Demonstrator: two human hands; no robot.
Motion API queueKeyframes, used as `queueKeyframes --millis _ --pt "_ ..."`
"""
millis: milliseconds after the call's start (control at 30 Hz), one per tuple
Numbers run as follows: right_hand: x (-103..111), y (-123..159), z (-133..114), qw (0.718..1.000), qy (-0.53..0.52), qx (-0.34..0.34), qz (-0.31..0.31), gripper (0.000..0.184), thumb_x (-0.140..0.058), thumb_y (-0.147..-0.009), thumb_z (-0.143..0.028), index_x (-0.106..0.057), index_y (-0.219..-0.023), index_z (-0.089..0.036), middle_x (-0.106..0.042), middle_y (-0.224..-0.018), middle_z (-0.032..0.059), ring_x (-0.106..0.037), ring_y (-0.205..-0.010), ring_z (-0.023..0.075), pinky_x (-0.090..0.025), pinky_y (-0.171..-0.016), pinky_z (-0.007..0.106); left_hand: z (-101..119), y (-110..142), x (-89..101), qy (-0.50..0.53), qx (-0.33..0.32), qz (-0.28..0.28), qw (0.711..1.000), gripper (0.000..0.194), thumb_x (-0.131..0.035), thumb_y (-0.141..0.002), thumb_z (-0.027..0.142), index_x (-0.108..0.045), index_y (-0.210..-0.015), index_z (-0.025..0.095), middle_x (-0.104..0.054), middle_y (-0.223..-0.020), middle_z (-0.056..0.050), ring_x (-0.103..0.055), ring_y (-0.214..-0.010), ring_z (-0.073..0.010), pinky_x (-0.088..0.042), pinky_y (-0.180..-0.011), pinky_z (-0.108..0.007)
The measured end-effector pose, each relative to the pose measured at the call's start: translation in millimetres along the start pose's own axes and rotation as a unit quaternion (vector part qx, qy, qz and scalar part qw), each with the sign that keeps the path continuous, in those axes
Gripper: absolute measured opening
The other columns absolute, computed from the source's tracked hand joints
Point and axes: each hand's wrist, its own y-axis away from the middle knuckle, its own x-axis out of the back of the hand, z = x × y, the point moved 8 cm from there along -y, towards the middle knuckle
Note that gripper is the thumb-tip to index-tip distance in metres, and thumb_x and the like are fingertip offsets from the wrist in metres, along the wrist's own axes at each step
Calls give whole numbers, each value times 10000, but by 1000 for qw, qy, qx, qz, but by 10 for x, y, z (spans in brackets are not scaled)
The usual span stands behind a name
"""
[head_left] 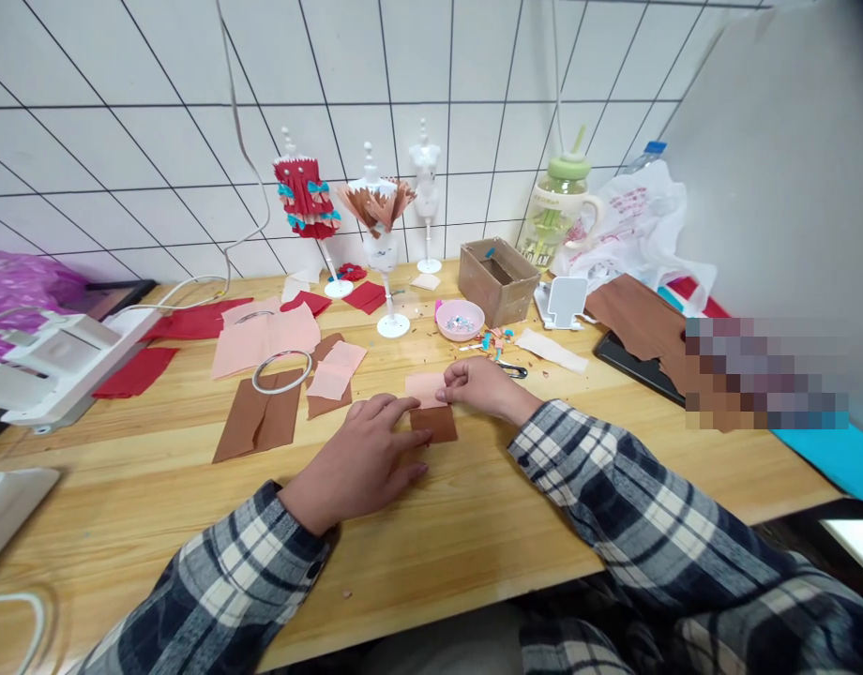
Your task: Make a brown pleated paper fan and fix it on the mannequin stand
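Observation:
A small pink paper piece (426, 389) lies over the top part of a small brown paper piece (435, 425), on the wooden table. My right hand (484, 386) pinches the pink piece at its right edge. My left hand (365, 457) lies nearly flat with fingers apart, its fingertips touching the left edges of both pieces. To its left are a larger brown sheet (255, 417) with a silver ring (282, 372) on it, and another pink piece (338, 368) on brown paper. Beyond the hands stands a white mini mannequin (381, 253) with brown and pink pleated paper around its top.
A mannequin in a red dress (309, 197) and a bare mannequin (426, 178) stand behind. A pink bowl (460, 321), cardboard box (498, 279), drink bottle (558, 211) and phone stand (565, 302) are farther back. A power strip (86, 352) lies left, black scissors (514, 371) beside my right hand.

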Motion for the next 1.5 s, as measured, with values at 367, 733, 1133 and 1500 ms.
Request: queueKeyframes --millis 367,733,1133,1500 --pt "-19 -55 75 999 -32 5 -11 182 -770 -645 -270 -628 -680 -162 -633 -657 -39 -569 -617 107 -395 -592 222 -6 8 -9 -3 11 -13 1000 351 -562 -892 412 -672 -1205 299 -478 -1451 -100 -441 -1228 -358 -389 -964 -557" --pt "0 -54 37 995 100 13 14 125 -743 -716 -272 -665 -714 -175 -667 -686 -31 -569 -624 103 -366 -568 225 51 -30 -6 4 -11 -31 999 348 -478 -938 412 -645 -1203 260 -592 -1344 -97 -504 -1176 -325 -353 -876 -490" --pt "62 45 -68 981 161 45 94 277 -706 -727 -216 -584 -976 -233 -667 -718 -60 -596 -684 126 -350 -603 239 102 10 -29 4 7 -33 999 500 -530 -897 476 -519 -1308 191 -517 -1430 -137 -399 -1336 -342 -307 -965 -488" --pt "58 152 -118 957 274 37 84 488 -746 -735 -420 -500 -1127 -266 -680 -859 -11 -621 -752 173 -281 -564 253 27 7 -150 -22 27 -44 998 649 -419 -944 518 -348 -1485 166 -476 -1472 -115 -409 -1293 -310 -295 -1003 -458"
